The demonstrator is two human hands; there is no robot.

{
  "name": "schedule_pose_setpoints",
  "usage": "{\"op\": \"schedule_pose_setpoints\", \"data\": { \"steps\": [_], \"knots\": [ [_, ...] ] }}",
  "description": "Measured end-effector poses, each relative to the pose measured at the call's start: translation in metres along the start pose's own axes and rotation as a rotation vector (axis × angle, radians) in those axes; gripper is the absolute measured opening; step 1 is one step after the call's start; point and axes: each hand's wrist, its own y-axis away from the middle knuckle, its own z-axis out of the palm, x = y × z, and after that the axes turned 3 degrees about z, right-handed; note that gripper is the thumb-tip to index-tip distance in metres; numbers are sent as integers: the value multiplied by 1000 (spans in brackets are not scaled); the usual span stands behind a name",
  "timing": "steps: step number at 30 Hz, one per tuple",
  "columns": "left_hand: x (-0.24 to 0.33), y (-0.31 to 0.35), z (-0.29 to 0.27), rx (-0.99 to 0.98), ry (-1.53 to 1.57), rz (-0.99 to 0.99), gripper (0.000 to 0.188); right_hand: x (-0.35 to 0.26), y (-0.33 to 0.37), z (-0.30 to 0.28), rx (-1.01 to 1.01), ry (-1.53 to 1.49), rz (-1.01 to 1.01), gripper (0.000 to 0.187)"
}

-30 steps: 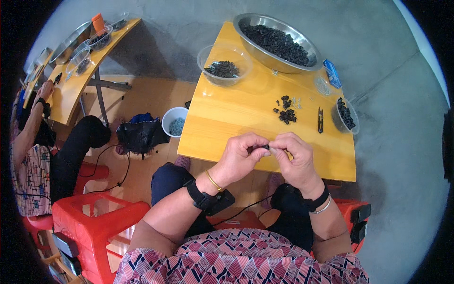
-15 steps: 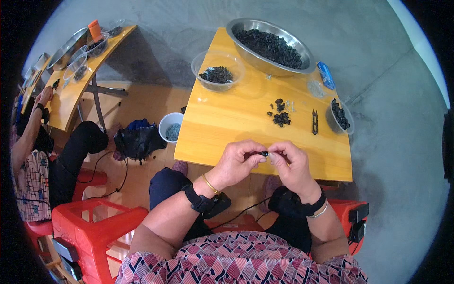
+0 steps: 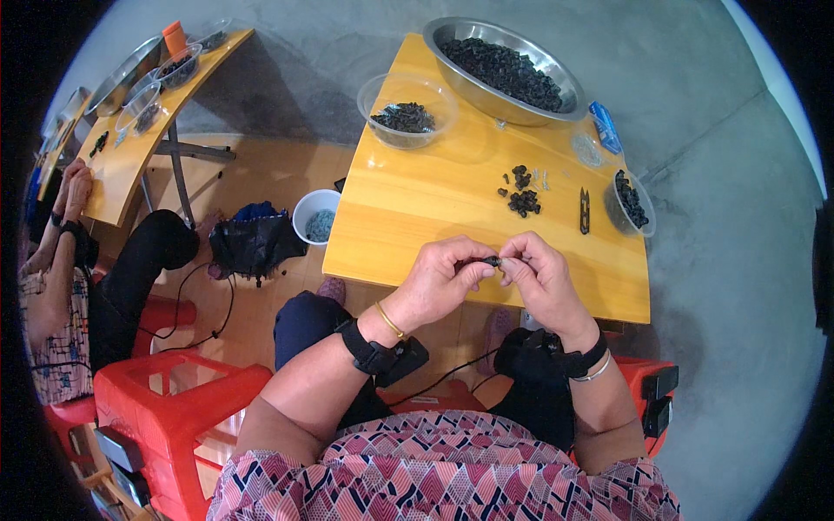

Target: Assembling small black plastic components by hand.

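Observation:
Over the table's near edge, my left hand (image 3: 447,273) pinches a small black plastic part (image 3: 492,261) between thumb and fingers. My right hand (image 3: 542,280) is closed at the other end of that part, fingertips pressed together; anything small inside its pinch is hidden. Beyond my hands lies a loose pile of similar black pieces (image 3: 524,204), with several thin pale pins (image 3: 540,180) beside it. Black thread snips (image 3: 585,211) rest to the right of the pile.
A steel basin (image 3: 569,95) heaped with black pieces stands at the back of the yellow table (image 3: 408,226). Clear tubs (image 3: 365,108) hold more, one (image 3: 644,227) at the right edge. A blue box (image 3: 605,128) is nearby. On the floor stands a white bucket (image 3: 306,208). A co-worker (image 3: 65,304) sits left.
The view has shifted a little, so the table sits higher. My hands keep their pinch around the black part, with more of its dark end showing. The co-worker's hands have come together.

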Motion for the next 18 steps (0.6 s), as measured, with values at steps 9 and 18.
{"op": "schedule_pose_setpoints", "data": {
  "steps": [9,18],
  "knots": [
    [-3,0,-1,-28,63,-47,11,-14,-1,3,29,205,-96,6],
    [-5,-1,-2,-9,84,-40,13,-11,-1,8,76,291,-216,6]
  ]
}}
